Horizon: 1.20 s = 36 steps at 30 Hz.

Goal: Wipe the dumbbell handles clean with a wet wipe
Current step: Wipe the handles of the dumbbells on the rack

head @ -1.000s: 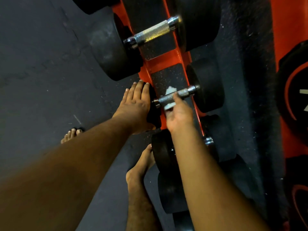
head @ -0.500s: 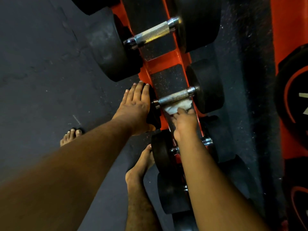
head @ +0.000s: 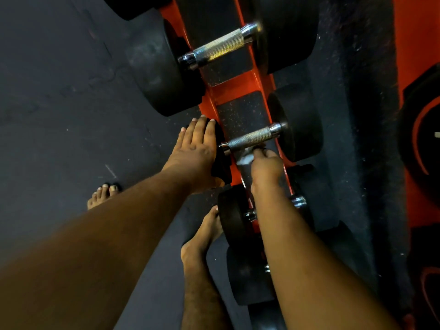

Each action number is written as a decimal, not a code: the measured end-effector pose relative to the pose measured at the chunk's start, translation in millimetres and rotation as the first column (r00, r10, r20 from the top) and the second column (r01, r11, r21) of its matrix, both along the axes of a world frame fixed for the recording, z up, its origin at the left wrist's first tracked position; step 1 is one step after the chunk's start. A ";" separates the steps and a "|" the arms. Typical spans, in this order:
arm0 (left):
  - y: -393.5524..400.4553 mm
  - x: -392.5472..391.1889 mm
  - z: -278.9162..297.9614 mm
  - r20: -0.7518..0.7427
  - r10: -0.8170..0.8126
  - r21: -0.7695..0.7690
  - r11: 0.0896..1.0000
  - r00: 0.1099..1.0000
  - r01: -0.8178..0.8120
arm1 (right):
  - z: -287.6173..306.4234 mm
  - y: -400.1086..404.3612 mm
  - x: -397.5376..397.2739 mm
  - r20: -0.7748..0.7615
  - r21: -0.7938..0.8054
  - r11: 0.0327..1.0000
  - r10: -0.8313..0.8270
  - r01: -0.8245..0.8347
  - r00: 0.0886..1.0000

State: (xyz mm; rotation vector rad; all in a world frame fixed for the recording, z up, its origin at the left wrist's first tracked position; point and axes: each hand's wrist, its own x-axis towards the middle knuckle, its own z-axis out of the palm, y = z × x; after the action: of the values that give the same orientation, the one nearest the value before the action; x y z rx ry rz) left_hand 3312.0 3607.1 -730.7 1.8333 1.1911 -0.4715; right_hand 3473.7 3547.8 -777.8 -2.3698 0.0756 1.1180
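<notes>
Nearest, the person's bare feet point(head: 200, 236) stand on the dark floor point(head: 59, 91) beside the orange rack point(head: 240, 85), where they were a second ago. The right hand point(head: 266, 167) has dropped below the knurled handle point(head: 250, 139) of the middle dumbbell point(head: 297, 125); its fingers are curled, pinching the white wet wipe point(head: 245, 159), which a second ago was wrapped over the bar and now sits bunched just under the handle's near side, touching it or nearly so. The left hand point(head: 195, 153) has not moved: fingers straight, palm flat on that dumbbell's near black head. Farther up the rack, a larger dumbbell point(head: 219, 47) lies untouched, its handle bare.
</notes>
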 end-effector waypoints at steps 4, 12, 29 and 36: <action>0.3 0.3 1.1 -0.005 0.000 -0.001 1.000 1.000 0.000 | -3.8 11.1 -4.2 -0.312 0.177 0.878 -0.378 0.444 0.872; 1.0 0.1 1.1 -0.011 -0.010 -0.003 1.000 1.000 0.010 | 13.8 8.2 -22.3 -0.573 0.220 0.742 -0.428 0.633 0.699; 0.9 1.0 2.2 -0.008 -0.004 -0.007 1.000 1.000 0.004 | 6.5 9.1 -25.6 -0.648 0.277 0.763 -0.299 0.583 0.700; 0.4 0.9 1.0 -0.006 0.002 0.001 1.000 1.000 -0.002 | 3.7 -4.7 -37.0 -0.538 0.348 0.824 -0.216 0.448 0.815</action>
State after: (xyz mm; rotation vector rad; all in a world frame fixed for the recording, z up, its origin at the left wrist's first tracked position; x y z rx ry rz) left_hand 3312.9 3607.5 -729.7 1.8332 1.1972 -0.4755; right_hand 3436.8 3543.1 -774.2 -1.5385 0.3575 1.3360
